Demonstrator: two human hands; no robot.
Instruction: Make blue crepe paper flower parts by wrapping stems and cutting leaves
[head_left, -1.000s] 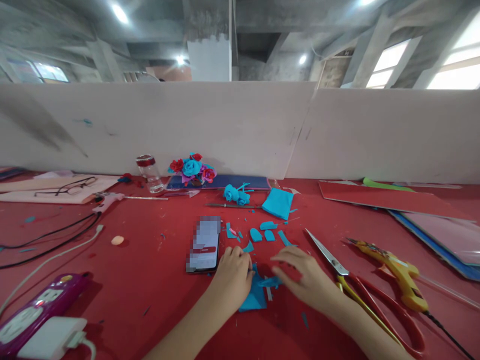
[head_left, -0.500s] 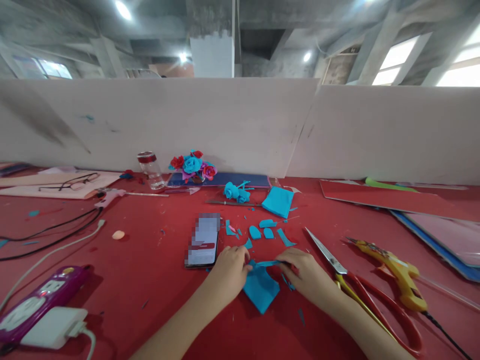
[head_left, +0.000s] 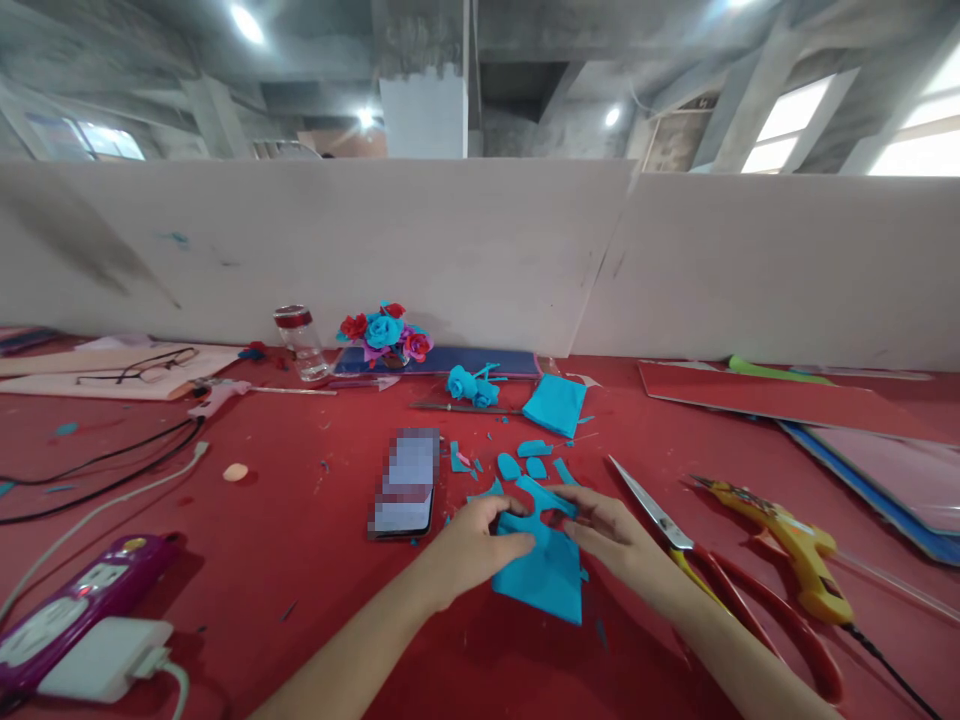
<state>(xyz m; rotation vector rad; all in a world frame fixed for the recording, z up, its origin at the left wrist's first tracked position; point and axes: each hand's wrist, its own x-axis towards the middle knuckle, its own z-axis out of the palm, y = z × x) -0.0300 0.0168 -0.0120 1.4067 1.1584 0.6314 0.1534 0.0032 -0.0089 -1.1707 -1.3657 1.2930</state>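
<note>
A blue crafting sheet (head_left: pixel 541 575), probably paper, lies low over the red table between my hands, with curved cut-outs near its far end. My left hand (head_left: pixel 480 545) grips its left side, the thumb on top and the fingers curled at the cut edge. On the right side, my right hand (head_left: pixel 611 530) pinches it between thumb and fingers; part of the fingertips is hidden. Just beyond lie cut blue petal pieces (head_left: pixel 509 466) and scraps. Scissors (head_left: pixel 667 522) with red-and-yellow handles rest right of my right hand, partly under the forearm.
A phone (head_left: pixel 406 485) lies left of my hands. To the right is a yellow glue gun (head_left: pixel 787 540). Behind are blue paper flowers (head_left: pixel 472 385), a folded blue sheet (head_left: pixel 555 404), a flower bouquet (head_left: pixel 386 332) and a glass jar (head_left: pixel 301 345). A purple power strip (head_left: pixel 112 570) sits front left.
The blue sheet has been turned and opened out flatter, so its cut-outs now show. My left thumb has moved onto it, and both hands have shifted their hold.
</note>
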